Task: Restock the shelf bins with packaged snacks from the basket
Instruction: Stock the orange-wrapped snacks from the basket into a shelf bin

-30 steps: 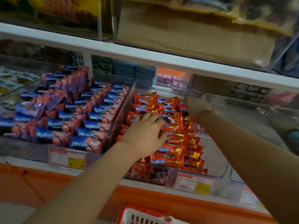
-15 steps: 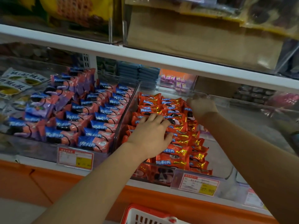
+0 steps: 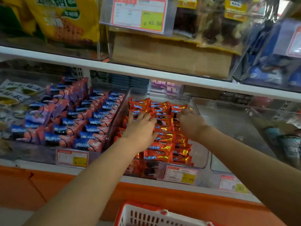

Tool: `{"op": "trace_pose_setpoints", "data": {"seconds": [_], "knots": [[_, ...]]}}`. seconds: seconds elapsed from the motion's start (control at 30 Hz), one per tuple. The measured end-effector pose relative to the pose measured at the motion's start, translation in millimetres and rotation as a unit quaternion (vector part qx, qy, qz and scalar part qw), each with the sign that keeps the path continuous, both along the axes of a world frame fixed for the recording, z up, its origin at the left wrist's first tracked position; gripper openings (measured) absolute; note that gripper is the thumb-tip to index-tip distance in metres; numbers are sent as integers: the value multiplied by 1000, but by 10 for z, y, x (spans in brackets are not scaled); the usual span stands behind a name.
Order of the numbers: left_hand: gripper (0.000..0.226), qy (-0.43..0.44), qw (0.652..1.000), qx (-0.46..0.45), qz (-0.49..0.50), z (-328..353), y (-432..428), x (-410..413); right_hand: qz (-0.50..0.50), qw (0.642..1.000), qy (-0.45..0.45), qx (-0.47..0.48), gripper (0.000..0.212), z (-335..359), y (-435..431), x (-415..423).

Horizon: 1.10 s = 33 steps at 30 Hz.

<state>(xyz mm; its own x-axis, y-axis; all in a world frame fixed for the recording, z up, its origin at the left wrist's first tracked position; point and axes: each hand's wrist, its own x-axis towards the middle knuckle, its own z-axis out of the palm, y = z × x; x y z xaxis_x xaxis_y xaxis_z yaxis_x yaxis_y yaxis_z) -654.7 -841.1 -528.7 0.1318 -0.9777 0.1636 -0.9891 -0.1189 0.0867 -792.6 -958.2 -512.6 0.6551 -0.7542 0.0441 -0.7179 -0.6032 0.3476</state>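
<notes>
A clear plastic shelf bin (image 3: 202, 154) holds rows of orange snack packs (image 3: 162, 149) with gold trim. My left hand (image 3: 141, 129) lies palm down on the left rows, fingers spread flat over the packs. My right hand (image 3: 190, 123) reaches to the bin's back right, and its fingertips pinch the edge of an orange pack (image 3: 178, 107) there. The rim of the red and white basket (image 3: 146, 214) shows at the bottom edge; its contents are hidden.
A neighbouring bin (image 3: 78, 121) to the left is full of blue and pink packs. To the right stands a clear bin (image 3: 236, 128) with bare floor showing. A white shelf board (image 3: 146, 72) hangs close above. Price tags (image 3: 180, 174) line the front rail.
Both hands have slid deeper toward the back of the orange bin. The right hand now pinches a pack at the back right. The view has tilted up a little.
</notes>
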Motion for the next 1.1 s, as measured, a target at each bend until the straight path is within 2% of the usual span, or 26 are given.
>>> {"op": "trace_pose_setpoints", "data": {"seconds": [0.17, 0.27, 0.33, 0.4, 0.53, 0.6, 0.67, 0.77, 0.87, 0.97, 1.1], "knots": [[37, -34, 993, -110, 20, 24, 259, -246, 69, 992, -105, -33, 37, -25, 384, -422], [36, -50, 990, -132, 1, -48, 426, -417, 142, 969, -199, -39, 26, -107, 626, -717], [31, -54, 989, -137, -22, -123, 536, -548, 178, 955, -226, -68, 25, -219, 746, -905], [27, -82, 987, -131, -39, -203, 643, -689, 190, 955, -216, -70, 42, -376, 846, -1088], [52, -135, 979, -145, -48, -409, 790, -909, 206, 969, -126, -53, 84, -627, 1063, -1424], [50, -168, 967, -179, -68, -468, 848, -1015, 225, 968, -106, -39, 93, -759, 1133, -1593], [44, -180, 959, -192, -100, -548, 905, -1125, 246, 963, -108, -18, 88, -912, 1171, -1760], [43, -175, 958, -161, -161, -771, 1002, -1283, 249, 961, -117, 11, 70, -1165, 1244, -1954], [38, -146, 964, -117, -191, -1092, 1087, -1384, 236, 965, -103, 47, 63, -1479, 1328, -2120], [40, -110, 976, -39, -184, -1487, 1123, -1387, 195, 971, -99, 99, 59, -1858, 1368, -2273], [44, -80, 983, 88, -143, -1985, 1187, -1281, 108, 973, -120, 167, 35, -2380, 1445, -2376]]}}
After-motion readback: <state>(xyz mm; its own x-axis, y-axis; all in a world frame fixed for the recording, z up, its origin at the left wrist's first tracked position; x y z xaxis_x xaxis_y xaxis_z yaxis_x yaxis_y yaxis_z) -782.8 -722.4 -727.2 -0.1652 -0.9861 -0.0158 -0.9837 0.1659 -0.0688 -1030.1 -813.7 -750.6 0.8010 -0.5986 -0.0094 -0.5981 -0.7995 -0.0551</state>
